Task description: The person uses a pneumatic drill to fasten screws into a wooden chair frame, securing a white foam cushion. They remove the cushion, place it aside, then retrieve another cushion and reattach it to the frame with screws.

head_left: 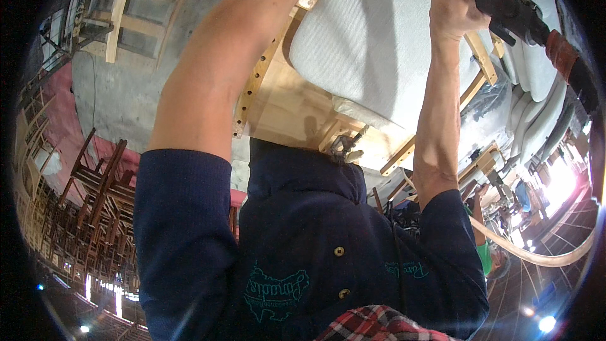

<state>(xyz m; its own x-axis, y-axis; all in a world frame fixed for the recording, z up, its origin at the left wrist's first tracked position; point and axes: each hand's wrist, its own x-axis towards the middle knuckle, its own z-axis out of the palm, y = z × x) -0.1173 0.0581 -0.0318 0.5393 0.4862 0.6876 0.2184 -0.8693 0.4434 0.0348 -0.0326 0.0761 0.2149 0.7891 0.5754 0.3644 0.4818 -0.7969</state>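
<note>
Cushion lies on wooden frame; stacked chairs stand far left.

room check: pretty tight up top | grey seat cushion and its wooden chair frame fill the middle | right hand with black power tool crowds the upper right | pale hose loops across lower right | stacked wooden chairs wall off the left | bare concrete floor upper left is the open gap

One padded chair seat in a wooden frame, one black power tool, one pale hose, two bare forearms. Stacked wooden chairs stand at the left, perhaps a dozen; the crowding blurs the count.
</note>
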